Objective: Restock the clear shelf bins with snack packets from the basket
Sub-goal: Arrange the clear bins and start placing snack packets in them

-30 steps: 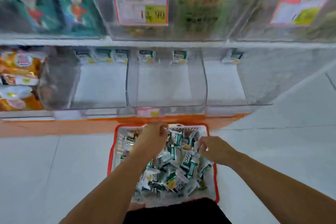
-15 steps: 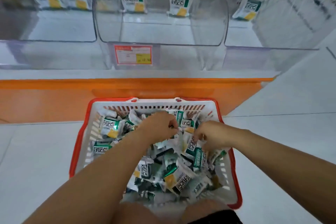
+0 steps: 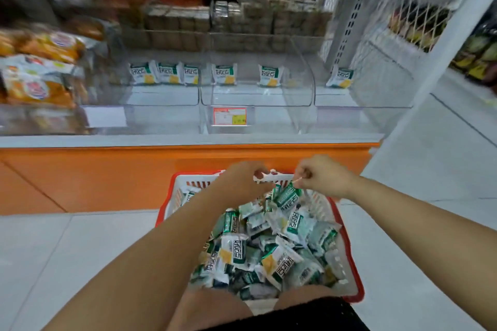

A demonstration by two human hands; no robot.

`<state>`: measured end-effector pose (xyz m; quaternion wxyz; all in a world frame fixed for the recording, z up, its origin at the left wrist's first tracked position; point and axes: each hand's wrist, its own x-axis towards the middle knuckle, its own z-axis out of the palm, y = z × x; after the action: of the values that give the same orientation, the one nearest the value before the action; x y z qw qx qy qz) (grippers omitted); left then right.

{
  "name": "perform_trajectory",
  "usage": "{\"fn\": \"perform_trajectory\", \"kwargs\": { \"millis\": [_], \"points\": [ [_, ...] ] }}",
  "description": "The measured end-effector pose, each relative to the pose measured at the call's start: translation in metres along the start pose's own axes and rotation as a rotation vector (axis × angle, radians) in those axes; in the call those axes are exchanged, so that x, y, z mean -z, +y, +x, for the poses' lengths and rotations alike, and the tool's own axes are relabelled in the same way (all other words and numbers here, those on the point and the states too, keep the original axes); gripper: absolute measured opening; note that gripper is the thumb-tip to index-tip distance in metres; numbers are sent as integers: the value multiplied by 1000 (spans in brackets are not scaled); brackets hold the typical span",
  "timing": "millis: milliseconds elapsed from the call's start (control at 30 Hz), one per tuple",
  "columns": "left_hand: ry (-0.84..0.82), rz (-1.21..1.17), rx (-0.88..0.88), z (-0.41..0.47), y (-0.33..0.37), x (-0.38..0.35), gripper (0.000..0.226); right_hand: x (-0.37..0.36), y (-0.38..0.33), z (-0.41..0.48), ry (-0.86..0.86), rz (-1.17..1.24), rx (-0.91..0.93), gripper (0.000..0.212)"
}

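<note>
far left shelf: orange snack packs (image 3: 40, 88) fill that end, not our job as far as I can tell
left bin (image 3: 161, 111): three green-and-white packets (image 3: 168, 73) stand along the back wall and the rest is bare floor, so barely started
middle bin (image 3: 269, 115): two packets at the back, price tag (image 3: 230, 115) on the front, loads of room
right bin (image 3: 349, 113): just one packet leaning at the back
basket (image 3: 193, 175): on the floor in front of the orange shelf base, heaped with packets (image 3: 269, 255), so most of the stock is yet to go up
left hand (image 3: 242, 183): over the basket's far rim, fingers curled; honestly can't tell if it has a packet or nothing
right hand (image 3: 320, 177): pinching one green packet (image 3: 287, 195) by its corner, lifted just above the heap, well below the bins
progress: my guess is very early, six packets shelved against a full basket
left to do: basically everything, handful after handful into all three bins
</note>
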<state>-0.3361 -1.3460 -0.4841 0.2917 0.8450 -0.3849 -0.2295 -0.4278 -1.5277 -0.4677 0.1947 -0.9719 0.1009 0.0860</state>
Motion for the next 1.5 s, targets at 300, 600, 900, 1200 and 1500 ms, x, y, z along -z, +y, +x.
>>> {"fn": "perform_trajectory", "kwargs": {
  "millis": [300,600,900,1200,1500],
  "points": [
    [284,-220,-22,-29,14,58,25,45,-69,4,350,552,-28,15],
    [474,-233,-59,-25,-3,117,23,69,-118,43,356,181,248,42],
    [629,-160,-138,62,-45,163,31,95,-76,159,601,230,135,26],
    [549,-302,-59,131,-73,183,31,96,-19,290,490,82,-88,23],
    [571,-489,-116,143,-85,179,15,92,3,356,454,-168,-103,25]
  ]
}}
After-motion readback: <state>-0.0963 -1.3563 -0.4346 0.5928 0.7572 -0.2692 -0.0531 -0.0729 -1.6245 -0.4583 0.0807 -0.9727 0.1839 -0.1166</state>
